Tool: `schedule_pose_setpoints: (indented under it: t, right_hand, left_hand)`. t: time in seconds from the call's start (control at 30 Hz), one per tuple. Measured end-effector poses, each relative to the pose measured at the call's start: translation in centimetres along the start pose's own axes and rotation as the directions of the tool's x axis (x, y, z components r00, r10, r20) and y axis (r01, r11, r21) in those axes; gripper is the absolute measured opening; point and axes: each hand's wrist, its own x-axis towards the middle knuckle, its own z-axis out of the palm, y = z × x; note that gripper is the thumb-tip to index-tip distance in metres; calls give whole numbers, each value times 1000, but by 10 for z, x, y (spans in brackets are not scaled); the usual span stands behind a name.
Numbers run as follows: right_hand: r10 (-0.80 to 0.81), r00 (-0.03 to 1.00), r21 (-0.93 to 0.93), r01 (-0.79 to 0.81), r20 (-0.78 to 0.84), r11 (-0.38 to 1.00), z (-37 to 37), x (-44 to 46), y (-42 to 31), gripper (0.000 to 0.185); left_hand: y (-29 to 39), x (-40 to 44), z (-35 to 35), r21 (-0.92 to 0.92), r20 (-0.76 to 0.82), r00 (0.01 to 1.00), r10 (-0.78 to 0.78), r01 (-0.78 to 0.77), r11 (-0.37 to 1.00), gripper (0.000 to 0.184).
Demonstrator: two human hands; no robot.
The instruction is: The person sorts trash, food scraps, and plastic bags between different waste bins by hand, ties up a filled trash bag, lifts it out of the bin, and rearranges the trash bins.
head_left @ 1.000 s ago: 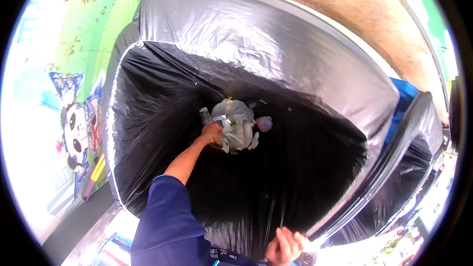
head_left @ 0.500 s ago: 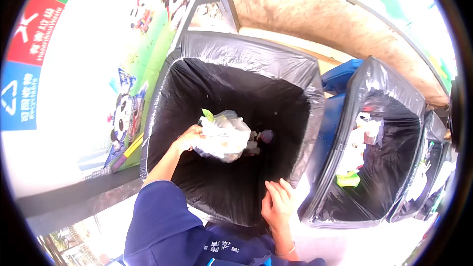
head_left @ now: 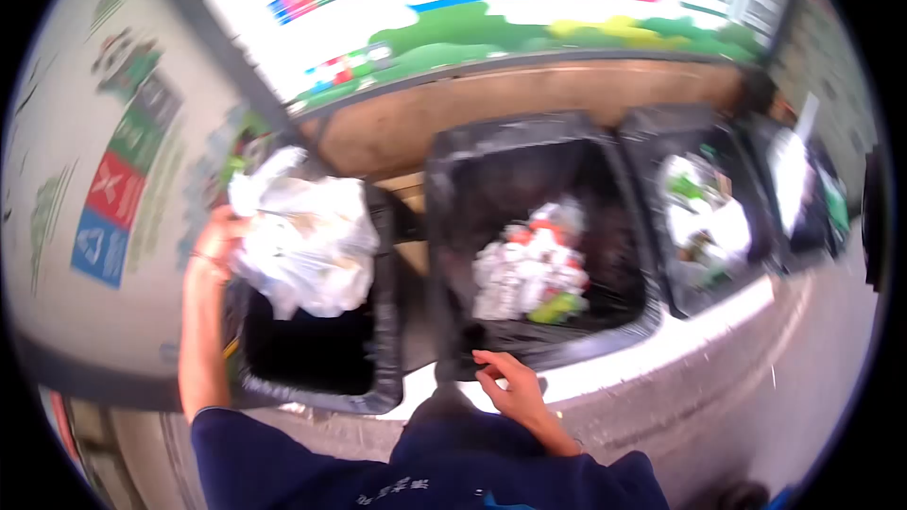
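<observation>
My left hand (head_left: 219,238) is closed on a bulging white plastic bag (head_left: 307,236), lifted above the leftmost black-lined bin (head_left: 387,387). The bag covers the back part of that bin's opening; the visible inside is dark. My right hand (head_left: 515,395) is by the front rim of the second black-lined bin (head_left: 647,326), its fingers slightly bent and apart, holding nothing. Whether it touches the rim I cannot tell. Inside the second bin lies a heap of crumpled white rubbish (head_left: 529,269) with some red and green bits.
Farther right stand a third bin (head_left: 694,302) with white bags and green scraps in it, and a fourth bin (head_left: 812,250) holding white and green items. Behind the row runs a brown low wall (head_left: 557,90) beneath a printed board (head_left: 453,33). A printed panel (head_left: 142,170) rises at the left.
My left hand has raised the white bag out of the leftmost bin. The view has turned right and pulled back, showing more bins. My right hand now appears before the second bin.
</observation>
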Motion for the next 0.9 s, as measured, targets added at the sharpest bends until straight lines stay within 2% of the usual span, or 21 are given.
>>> schedule_pose_setpoints:
  t: [0.1, 0.17, 0.23, 0.27, 0.33, 0.5, 0.57, 0.63, 0.67, 0.7, 0.73, 0.77, 0.8, 0.9]
  right_hand:
    - [-27, 975, -52, 16, -219, 999, -70, -37, 4, 32]
    - [44, 933, -92, -82, -357, 992, -114, -59, -8, 30]
    - [30, 876, -44, -59, -481, 997, -147, -79, -1, 29]
    - [43, 847, -22, -65, -530, 998, -161, -87, -1, 29]
    - [82, 803, 17, -89, -591, 996, -179, -98, 2, 26]
    - [122, 752, 48, -120, -647, 992, -209, -101, 19, 24]
    - [173, 752, 59, -176, -636, 983, -227, -91, 21, 24]
    - [221, 735, 67, -233, -641, 970, -239, -85, 21, 25]
    - [220, 720, 51, -249, -658, 967, -250, -79, 21, 25]
    - [219, 706, 35, -265, -674, 964, -262, -75, 21, 25]
    - [247, 686, 62, -283, -684, 957, -274, -73, 21, 28]
    - [279, 670, 93, -299, -688, 950, -285, -72, 21, 30]
    - [290, 659, 91, -319, -694, 943, -297, -71, 26, 31]
    - [326, 665, 37, -409, -672, 912, -334, -65, 40, 32]
  left_hand:
    - [42, 23, 72, 36, -67, 991, 119, -117, 992, 26]
    - [69, 42, 138, 7, -52, 985, 164, -164, 986, 27]
    - [95, 53, 215, -100, 241, 954, 179, -159, 982, 29]
    - [101, 64, 251, -151, 257, 949, 181, -145, 978, 29]
    - [106, 90, 315, -161, 394, 903, 173, -118, 980, 28]
    - [98, 116, 485, -158, 607, 783, 139, -52, 986, 29]
    - [71, 151, 541, 5, 686, 725, 62, -90, 996, 33]
    - [37, 178, 583, 291, 698, 711, -88, -169, 942, 44]
    - [22, 188, 598, 448, 737, 664, -123, -345, 825, 62]
    - [1, 193, 604, 443, 751, 655, 87, -596, 670, 77]
    - [-13, 202, 613, 474, 772, 632, 60, -637, 607, 87]
    - [-14, 192, 616, 427, 787, 616, -19, -524, 737, 88]
    - [-25, 194, 619, 380, 802, 597, -23, -480, 791, 87]
    - [-66, 207, 608, 308, 799, 600, 23, -443, 842, 55]
